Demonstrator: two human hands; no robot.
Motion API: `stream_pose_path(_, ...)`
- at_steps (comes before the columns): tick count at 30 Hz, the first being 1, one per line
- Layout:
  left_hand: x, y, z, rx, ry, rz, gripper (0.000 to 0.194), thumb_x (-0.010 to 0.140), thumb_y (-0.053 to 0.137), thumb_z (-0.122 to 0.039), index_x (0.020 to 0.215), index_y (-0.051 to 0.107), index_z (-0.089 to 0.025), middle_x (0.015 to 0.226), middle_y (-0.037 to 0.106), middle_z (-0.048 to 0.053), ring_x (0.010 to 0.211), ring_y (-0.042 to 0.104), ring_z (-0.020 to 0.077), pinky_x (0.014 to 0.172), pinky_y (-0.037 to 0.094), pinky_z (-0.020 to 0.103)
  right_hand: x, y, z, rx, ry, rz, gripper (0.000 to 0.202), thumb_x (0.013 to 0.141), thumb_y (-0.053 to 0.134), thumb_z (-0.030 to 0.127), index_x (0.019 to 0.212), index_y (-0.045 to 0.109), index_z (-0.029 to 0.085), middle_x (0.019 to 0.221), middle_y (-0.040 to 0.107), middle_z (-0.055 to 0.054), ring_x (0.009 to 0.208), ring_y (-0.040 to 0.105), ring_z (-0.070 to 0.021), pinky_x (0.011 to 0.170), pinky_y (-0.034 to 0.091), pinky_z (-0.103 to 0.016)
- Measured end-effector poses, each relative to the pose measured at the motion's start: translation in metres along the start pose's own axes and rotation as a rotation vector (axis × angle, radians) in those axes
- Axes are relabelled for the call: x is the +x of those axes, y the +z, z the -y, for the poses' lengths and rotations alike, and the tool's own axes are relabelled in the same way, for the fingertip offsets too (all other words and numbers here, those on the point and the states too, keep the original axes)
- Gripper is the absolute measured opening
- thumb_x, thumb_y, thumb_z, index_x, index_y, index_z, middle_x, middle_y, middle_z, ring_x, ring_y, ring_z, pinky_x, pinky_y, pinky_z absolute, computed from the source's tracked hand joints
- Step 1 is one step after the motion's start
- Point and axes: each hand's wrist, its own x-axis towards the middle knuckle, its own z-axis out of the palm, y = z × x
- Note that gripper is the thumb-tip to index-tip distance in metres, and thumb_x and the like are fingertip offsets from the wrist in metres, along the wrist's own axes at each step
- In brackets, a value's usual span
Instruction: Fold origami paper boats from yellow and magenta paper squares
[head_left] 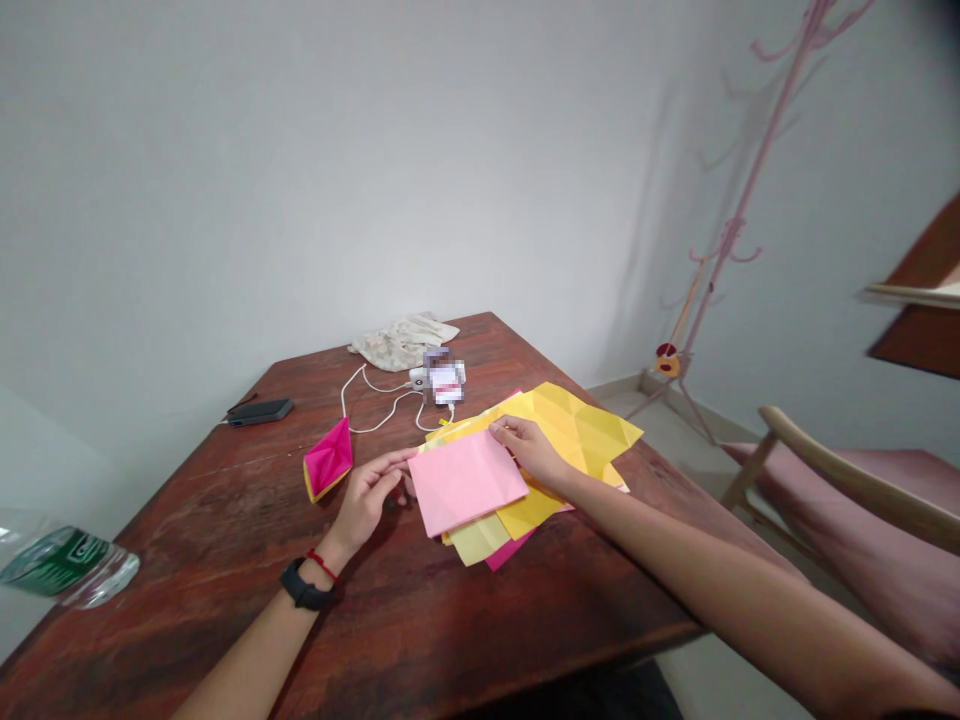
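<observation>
A light pink folded paper [466, 484] lies tilted over a pile of yellow, pale yellow and magenta sheets [562, 430]. My right hand [531, 452] pinches its upper right edge between thumb and fingers. At the paper's upper left corner is my left hand [377, 492], its fingers apart and the fingertips touching or very close to the edge. Left of that hand, a magenta folded paper shape [328, 460] with a yellow border rests on the table.
On the wooden table [225, 540] are a water bottle [67, 562] at the left, a dark power bank [259, 412], white cables, a blurred-out device [444, 380] and a crumpled cloth [401, 342]. A chair [847, 500] and a pink coat stand [772, 130] are at the right.
</observation>
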Motion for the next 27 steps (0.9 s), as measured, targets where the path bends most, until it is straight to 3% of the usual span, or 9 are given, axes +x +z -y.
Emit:
stream_pose_path(4,0.0,0.0,0.006,0.118,0.081,0.051,0.039,0.088,0.057,-0.025,0.125,0.065,-0.013,0.109,0.075,0.014,0.078,0.069,0.0189,0.067,0.056,0.028,0.0,-0.001,0.0,0.041,0.027,0.02,0.039,0.078,0.068,0.055,0.076,0.057,0.018,0.066,0.053,0.003,0.056,0.046,-0.0112,0.052,0.032,-0.024)
stream_pose_path(8,-0.003,0.005,0.008,0.467,0.258,0.059,0.032,0.09,0.058,-0.024,0.118,0.07,-0.016,0.116,0.074,0.013,0.101,0.07,0.0241,0.086,0.056,0.035,0.0,-0.001,0.0,0.009,0.046,0.05,0.039,0.077,0.069,0.055,0.075,0.058,0.018,0.066,0.055,0.002,0.056,0.046,-0.0119,0.052,0.033,-0.024)
stream_pose_path(12,-0.007,0.007,0.01,0.696,0.401,0.065,0.027,0.091,0.057,-0.026,0.111,0.074,-0.02,0.111,0.076,0.01,0.1,0.072,0.0229,0.089,0.056,0.034,0.004,-0.004,0.0,-0.082,-0.021,-0.02,0.039,0.08,0.065,0.056,0.079,0.062,0.017,0.071,0.06,0.0,0.064,0.053,-0.0149,0.058,0.039,-0.026)
stream_pose_path(17,-0.007,0.009,0.015,0.797,0.31,-0.121,0.024,0.092,0.056,-0.031,0.091,0.076,-0.017,0.087,0.078,0.01,0.079,0.074,0.023,0.073,0.055,0.029,0.008,-0.011,0.008,-0.252,-0.253,-0.226,0.033,0.089,0.056,0.051,0.093,0.065,0.019,0.096,0.068,-0.007,0.091,0.063,-0.022,0.079,0.049,-0.035)
stream_pose_path(20,-0.006,0.011,0.016,0.726,0.217,-0.149,0.022,0.092,0.057,-0.033,0.095,0.073,-0.017,0.086,0.079,0.009,0.075,0.074,0.0227,0.066,0.053,0.026,0.001,-0.012,0.018,-0.376,-0.411,-0.242,0.028,0.093,0.054,0.045,0.098,0.065,0.021,0.101,0.069,-0.009,0.097,0.064,-0.024,0.083,0.051,-0.038)
stream_pose_path(22,-0.005,0.013,0.016,0.644,0.154,-0.158,0.026,0.091,0.057,-0.033,0.109,0.068,-0.017,0.084,0.079,0.007,0.071,0.074,0.0217,0.062,0.052,0.025,-0.008,-0.007,0.022,-0.444,-0.526,-0.127,0.023,0.093,0.057,0.041,0.101,0.065,0.021,0.103,0.069,-0.009,0.097,0.064,-0.0239,0.086,0.051,-0.04)
stream_pose_path(24,-0.004,0.015,0.016,0.569,0.094,-0.174,0.037,0.09,0.058,-0.034,0.123,0.061,-0.016,0.076,0.078,0.004,0.064,0.073,0.0207,0.059,0.05,0.025,-0.017,0.0,0.024,-0.507,-0.632,0.075,0.026,0.089,0.065,0.041,0.107,0.065,0.022,0.106,0.068,-0.01,0.101,0.064,-0.0246,0.089,0.051,-0.04)
stream_pose_path(27,-0.003,0.02,0.018,0.443,0.005,-0.18,0.056,0.089,0.06,-0.038,0.137,0.047,-0.012,0.059,0.072,-0.001,0.051,0.067,0.0187,0.052,0.047,0.023,-0.028,0.012,0.022,-0.621,-0.727,0.435,0.058,0.075,0.08,0.048,0.123,0.062,0.021,0.122,0.065,-0.014,0.116,0.06,-0.0287,0.099,0.048,-0.043)
